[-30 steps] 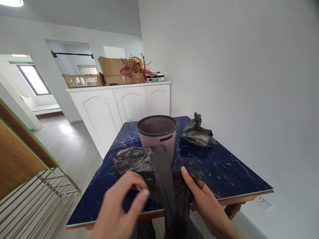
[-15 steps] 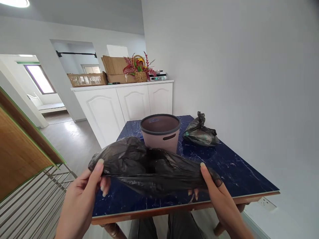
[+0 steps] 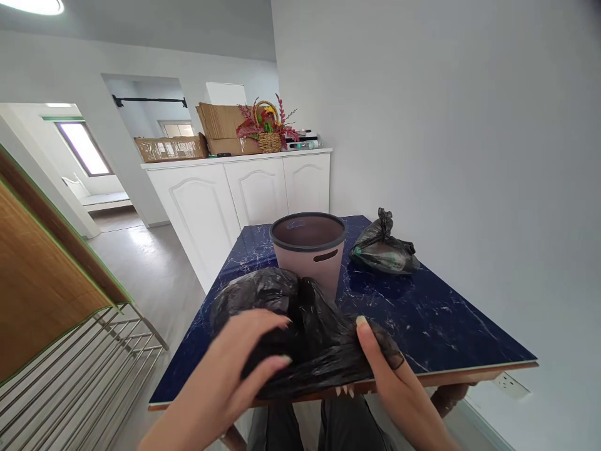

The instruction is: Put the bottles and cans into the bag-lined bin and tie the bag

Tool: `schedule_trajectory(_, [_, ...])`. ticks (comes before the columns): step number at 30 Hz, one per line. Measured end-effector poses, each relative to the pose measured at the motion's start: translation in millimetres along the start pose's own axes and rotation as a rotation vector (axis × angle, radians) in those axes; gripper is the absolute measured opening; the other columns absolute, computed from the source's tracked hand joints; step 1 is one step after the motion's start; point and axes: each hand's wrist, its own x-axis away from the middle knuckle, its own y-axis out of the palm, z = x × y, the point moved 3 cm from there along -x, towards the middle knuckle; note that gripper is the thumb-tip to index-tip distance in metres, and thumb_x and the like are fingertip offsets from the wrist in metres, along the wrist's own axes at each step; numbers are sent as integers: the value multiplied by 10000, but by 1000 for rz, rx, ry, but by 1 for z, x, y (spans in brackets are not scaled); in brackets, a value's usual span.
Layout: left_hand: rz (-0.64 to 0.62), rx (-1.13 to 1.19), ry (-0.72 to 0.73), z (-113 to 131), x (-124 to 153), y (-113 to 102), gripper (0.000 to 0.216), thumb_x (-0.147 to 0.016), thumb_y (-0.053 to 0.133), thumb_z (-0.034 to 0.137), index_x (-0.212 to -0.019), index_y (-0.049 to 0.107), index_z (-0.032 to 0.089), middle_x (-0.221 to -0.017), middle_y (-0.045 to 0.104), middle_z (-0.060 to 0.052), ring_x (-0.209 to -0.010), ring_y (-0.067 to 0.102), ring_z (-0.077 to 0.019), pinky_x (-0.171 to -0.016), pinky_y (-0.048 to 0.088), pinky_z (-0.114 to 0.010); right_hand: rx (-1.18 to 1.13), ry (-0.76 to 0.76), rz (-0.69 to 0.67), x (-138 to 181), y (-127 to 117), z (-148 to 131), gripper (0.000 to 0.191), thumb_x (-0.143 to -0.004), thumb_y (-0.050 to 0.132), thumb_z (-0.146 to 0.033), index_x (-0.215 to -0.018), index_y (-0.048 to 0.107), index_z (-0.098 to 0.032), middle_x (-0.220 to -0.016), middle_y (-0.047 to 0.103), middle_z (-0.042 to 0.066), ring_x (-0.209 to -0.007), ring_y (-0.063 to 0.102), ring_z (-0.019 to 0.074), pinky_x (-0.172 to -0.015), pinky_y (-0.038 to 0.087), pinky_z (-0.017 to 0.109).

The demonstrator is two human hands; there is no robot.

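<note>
A thin black plastic garbage bag (image 3: 323,341) is spread loosely over the near part of the table, its mouth partly open. My right hand (image 3: 387,366) grips the bag's right edge, thumb on top and fingertips showing underneath. My left hand (image 3: 244,360) is over the bag's left part with thumb and fingers apart, slightly blurred. Just behind the bag stands a pinkish trash can (image 3: 310,263) with a dark rim and an oval handle slot. To its right lies a knotted black bag (image 3: 387,247) with something inside.
The dark blue marbled table (image 3: 436,326) meets the wall on the right. White cabinets (image 3: 253,188) behind carry cardboard boxes (image 3: 225,128) and a flower basket (image 3: 269,141). A metal rack (image 3: 113,351) stands at the left. A power socket (image 3: 509,383) is low at the right.
My left hand has let go of the bag's left edge and moved right, over the bag. The stretched bag has gone slack and bunched up. My right hand keeps its hold.
</note>
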Motion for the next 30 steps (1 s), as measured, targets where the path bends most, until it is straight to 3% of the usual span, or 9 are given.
schedule_trajectory(2, [-254, 138, 30, 8, -9, 13, 149, -1040, 633, 334, -1115, 760, 310, -1055, 794, -26, -988, 740, -238, -922, 555, -340, 18, -20, 9, 3, 3, -4, 598, -877, 743, -716, -1304, 785, -301, -1352, 750, 8, -1445, 547, 348, -1027, 542, 325])
schedule_trajectory(4, [-335, 182, 40, 9, -16, 20, 203, -1062, 605, 361, -972, 769, 281, -905, 784, -20, -853, 723, -214, -831, 525, -320, 43, -46, 39, 6, 4, -9, 548, -881, 729, -726, -1208, 811, -293, -1217, 791, 37, -1318, 633, 352, -934, 562, 327])
schedule_trajectory(6, [-278, 190, -17, 6, -20, 22, 276, -1078, 566, 391, -905, 734, 257, -863, 759, -22, -808, 699, -203, -754, 490, -298, 93, -112, 15, 10, 5, -16, 479, -875, 732, -727, -1029, 817, -281, -922, 792, 53, -1013, 726, 331, -789, 564, 333])
schedule_trajectory(9, [-153, 228, -180, 0, -21, 18, 318, -1098, 491, 435, -904, 658, 247, -841, 708, -4, -754, 653, -181, -674, 440, -273, 158, -235, -100, 14, 6, -25, 413, -842, 784, -682, -915, 750, -276, -664, 661, 2, -654, 636, 233, -621, 495, 313])
schedule_trajectory(13, [-88, 288, -327, 4, -21, 6, 399, -1117, 375, 515, -863, 534, 251, -724, 547, 34, -625, 496, -161, -604, 385, -277, 218, -280, -191, 9, 2, -24, 384, -855, 784, -566, -1100, 664, -296, -777, 670, -9, -697, 598, 211, -622, 435, 295])
schedule_trajectory(17, [62, 359, -395, 12, -23, -9, 449, -1099, 363, 590, -821, 478, 256, -716, 470, 34, -644, 452, -170, -619, 428, -274, 417, -410, -78, -5, -6, -22, 254, -900, 679, -402, -1114, 604, -286, -723, 540, -26, -640, 488, 193, -601, 370, 299])
schedule_trajectory(24, [257, 571, -494, 31, -14, -36, 519, -1034, 504, 657, -720, 523, 245, -664, 523, 22, -626, 487, -166, -636, 472, -256, 735, -605, 321, -25, -28, -23, 274, -906, 533, -349, -1168, 570, -273, -927, 563, 46, -807, 602, 254, -647, 435, 332])
schedule_trajectory(27, [377, 688, -662, 26, -1, -40, 446, -940, 670, 642, -745, 645, 242, -707, 646, 2, -711, 608, -197, -680, 524, -263, 817, -669, 359, -31, -37, -24, 276, -938, 493, -376, -1186, 553, -272, -964, 562, 52, -845, 619, 265, -665, 457, 349])
schedule_trajectory(30, [490, 868, -918, 10, 12, -42, 382, -839, 800, 584, -955, 787, 221, -911, 797, -41, -942, 748, -269, -776, 604, -289, 854, -701, 372, -33, -43, -25, 269, -936, 490, -372, -1179, 550, -273, -977, 567, 50, -863, 633, 268, -681, 477, 364])
